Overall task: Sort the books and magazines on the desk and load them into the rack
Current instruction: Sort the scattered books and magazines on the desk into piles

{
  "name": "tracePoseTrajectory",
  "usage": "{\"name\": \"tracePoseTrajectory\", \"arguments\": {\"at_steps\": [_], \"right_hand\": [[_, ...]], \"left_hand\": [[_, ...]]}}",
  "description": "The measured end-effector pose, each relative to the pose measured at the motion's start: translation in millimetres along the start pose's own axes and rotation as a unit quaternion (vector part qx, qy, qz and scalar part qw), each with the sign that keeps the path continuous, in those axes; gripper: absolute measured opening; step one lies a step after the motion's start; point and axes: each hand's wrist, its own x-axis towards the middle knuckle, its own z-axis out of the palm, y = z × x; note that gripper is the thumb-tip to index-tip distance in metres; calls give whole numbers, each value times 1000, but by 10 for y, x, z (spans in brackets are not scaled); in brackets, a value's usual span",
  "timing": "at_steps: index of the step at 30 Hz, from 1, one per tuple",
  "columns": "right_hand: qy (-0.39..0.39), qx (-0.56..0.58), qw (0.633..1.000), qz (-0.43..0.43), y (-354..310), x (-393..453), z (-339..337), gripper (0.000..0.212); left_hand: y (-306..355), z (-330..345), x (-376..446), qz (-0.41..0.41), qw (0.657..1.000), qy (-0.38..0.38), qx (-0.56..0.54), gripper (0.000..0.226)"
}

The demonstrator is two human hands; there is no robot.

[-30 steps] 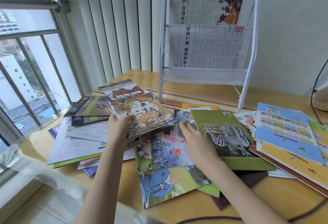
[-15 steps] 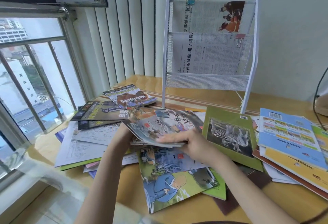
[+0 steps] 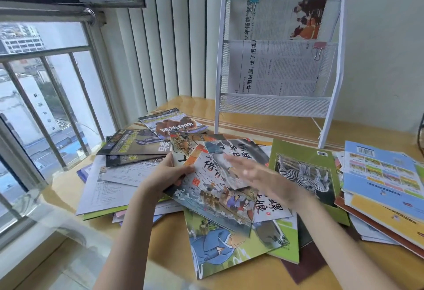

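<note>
mostly thin, floppy covers: support them from the spine edge

broadly, the desk carries a loose spread of books and magazines, and the white wire rack stands at its far edge, well apart from the hands. 2 of its pockets already hold clipped newspapers; the lowest mesh pocket looks free, though its inside is partly hidden.

next in size, the zebra book lies flat to the right of centre, and beside it a stack of blue and yellow workbooks overhangs itself. these look stiffer and heavier; i would take them by a long edge, with fingers under the stack.

smaller, the fanned picture booklets sit mid-desk, raised off the pile. the left hand grips their left edge, thumb on top. they look light, glossy and slippery, likely to sag or slide apart, so a pinch near the spine with support beneath seems wise.

last, the right hand hovers over the fan with fingers straight and apart, holding nothing; it is blurred.
</note>
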Motion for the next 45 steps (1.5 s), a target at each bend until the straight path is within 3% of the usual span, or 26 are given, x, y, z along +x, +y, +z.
{"name": "tracePoseTrajectory", "arguments": {"at_steps": [2, 4, 5, 8, 11, 13, 16, 19, 21, 26, 28, 30, 31, 33, 36, 38, 41, 43, 45], "right_hand": [[145, -194, 966, 88, 64, 127, 113, 61], [132, -434, 880, 141, 243, 257, 202, 74], [108, -470, 866, 131, 301, 284, 218, 70], [43, -378, 923, 55, 277, 210, 133, 45], [20, -227, 974, 5, 266, 133, 116, 28], [-10, -191, 981, -12, 256, 160, 201, 20], [0, -197, 980, -20, 230, 208, 356, 30], [133, -290, 947, 50, 279, 200, 216, 42], [163, -371, 912, 64, 362, 190, 127, 48], [228, -371, 889, 142, 414, 178, 149, 58], [254, -272, 922, 110, 314, 156, 239, 60], [211, -87, 972, 46, 125, 166, 430, 70], [182, -48, 982, 33, 48, 198, 527, 79], [183, -96, 978, 27, 55, 317, 616, 98], [290, -79, 954, -1, 145, 483, 573, 110], [341, -18, 940, -26, 128, 519, 543, 105], [477, -16, 878, -34, 104, 576, 540, 84], [496, -32, 868, -18, 73, 617, 523, 78], [420, -55, 906, 6, 91, 620, 449, 78]], "left_hand": [[-26, -1, 8, 7, 999, 21, 43, 35], [-19, 37, -18, 11, 995, 45, 92, 25], [-17, 55, -26, 17, 992, 54, 109, 25], [-3, 77, -46, 43, 990, 68, 113, 47], [48, 30, -82, 1, 999, -24, -34, 76], [73, 21, -101, -16, 998, -53, -15, 91], [25, 44, -45, 2, 995, 43, 93, 59], [24, 47, -63, 21, 998, 66, 14, 34], [15, 10, -81, 44, 995, 81, -34, 28], [38, -215, -76, 115, 973, 188, -74, 37], [42, -288, -62, 131, 963, 210, -104, 32], [39, -280, -53, 146, 958, 210, -129, 30], [31, -242, -53, 152, 957, 206, -134, 29], [12, -125, -67, 169, 957, 191, -141, 27], [36, -5, -106, 197, 962, 151, -113, 25], [59, 1, -127, 207, 969, 76, -108, 23], [39, 25, -136, 173, 973, -25, -152, 42], [10, 95, -122, 168, 977, 6, -134, 36], [-41, 128, -85, 160, 974, 79, -138, 22]]}}
